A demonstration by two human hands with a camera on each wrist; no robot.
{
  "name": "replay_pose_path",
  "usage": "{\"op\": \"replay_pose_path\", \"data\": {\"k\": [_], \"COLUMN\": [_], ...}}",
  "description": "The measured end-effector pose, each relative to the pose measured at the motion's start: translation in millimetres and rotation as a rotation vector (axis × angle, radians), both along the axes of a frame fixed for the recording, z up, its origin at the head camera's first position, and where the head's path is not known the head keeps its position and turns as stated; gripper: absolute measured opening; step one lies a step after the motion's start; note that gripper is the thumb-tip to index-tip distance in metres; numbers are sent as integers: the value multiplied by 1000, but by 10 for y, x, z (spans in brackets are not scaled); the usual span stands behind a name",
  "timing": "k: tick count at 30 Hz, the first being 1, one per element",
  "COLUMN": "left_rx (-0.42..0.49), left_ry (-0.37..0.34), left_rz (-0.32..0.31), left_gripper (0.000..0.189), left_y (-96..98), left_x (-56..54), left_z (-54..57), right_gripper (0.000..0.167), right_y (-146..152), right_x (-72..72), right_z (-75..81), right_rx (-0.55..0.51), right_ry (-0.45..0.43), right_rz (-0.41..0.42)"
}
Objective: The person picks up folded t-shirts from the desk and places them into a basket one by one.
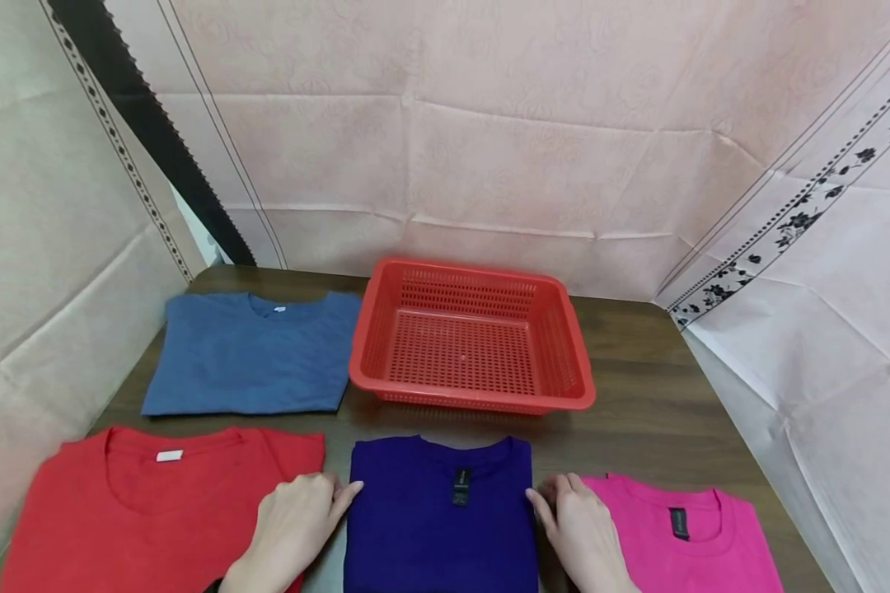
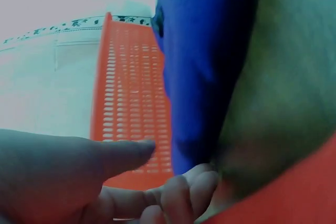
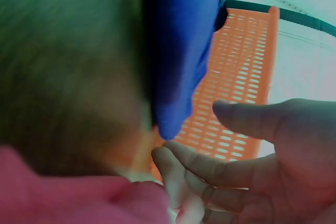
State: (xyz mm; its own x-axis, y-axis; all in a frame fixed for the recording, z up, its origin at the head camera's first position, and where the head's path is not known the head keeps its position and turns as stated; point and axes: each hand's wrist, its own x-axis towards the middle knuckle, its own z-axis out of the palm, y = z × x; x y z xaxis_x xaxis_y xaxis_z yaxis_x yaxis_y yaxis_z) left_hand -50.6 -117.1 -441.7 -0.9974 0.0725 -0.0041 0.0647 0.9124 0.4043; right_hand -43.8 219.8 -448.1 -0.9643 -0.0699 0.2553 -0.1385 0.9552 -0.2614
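Observation:
A folded navy blue T-shirt point(image 1: 439, 527) with a black neck label lies at the front middle of the table. At its left edge is my left hand point(image 1: 292, 520), thumb stretched toward the fabric and fingertips by the side edge. My right hand point(image 1: 582, 527) is at the opposite edge in much the same pose. Both wrist views show each thumb apart from the fingers, with the blue shirt point(image 2: 202, 61) just beyond the fingertips. A folded red T-shirt point(image 1: 156, 511) lies beside and partly under my left hand; a folded pink T-shirt point(image 1: 712, 552) is beside my right hand.
Behind the navy shirt stands a red plastic basket point(image 1: 463, 399) with perforated sides and nothing inside. A folded steel-blue T-shirt point(image 1: 255, 362) lies to its left. Pale patterned sheets point(image 1: 489, 165) hang around the brown wooden table point(image 1: 638, 387).

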Motion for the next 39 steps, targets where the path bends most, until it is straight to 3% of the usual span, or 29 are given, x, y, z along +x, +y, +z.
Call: {"op": "replay_pose_path", "data": {"k": [7,11,14,17,21,23,25,29,34,39], "left_rx": [84,205,352,586,929,1047,1126,1260,1507,1649], "left_ry": [-44,-103,-190,-324,-522,-600,-664,-770,-912,-946], "left_rz": [-24,-22,10,57,94,92,98,68,-59,-143], "left_gripper": [55,38,30,39,55,67,84,102,93,88], "left_y": [96,121,142,161,164,154,136,79,-45,-131], "left_x": [7,6,-9,-32,-47,-57,-81,-123,-155,-140], "left_z": [-72,-107,-140,-175,-217,-239,-251,-276,-331,-328], "right_gripper": [27,27,32,39,44,45,46,61,77,82], "right_y": [-53,-121,-140,-145,-166,-184,-206,-212,-154,-102], "right_x": [-69,-91,-90,-104,-147,-169,-192,-211,-187,-142], "right_z": [-82,-102,-103,-105,-139,-167,-191,-225,-190,-93], "right_rx": [-32,-174,-310,-526,-977,-1148,-1245,-1300,-1302,-1343], "right_ry": [-90,-195,-306,-434,-688,-799,-861,-898,-904,-894], "right_rz": [44,88,101,150,209,188,155,136,166,164]}}
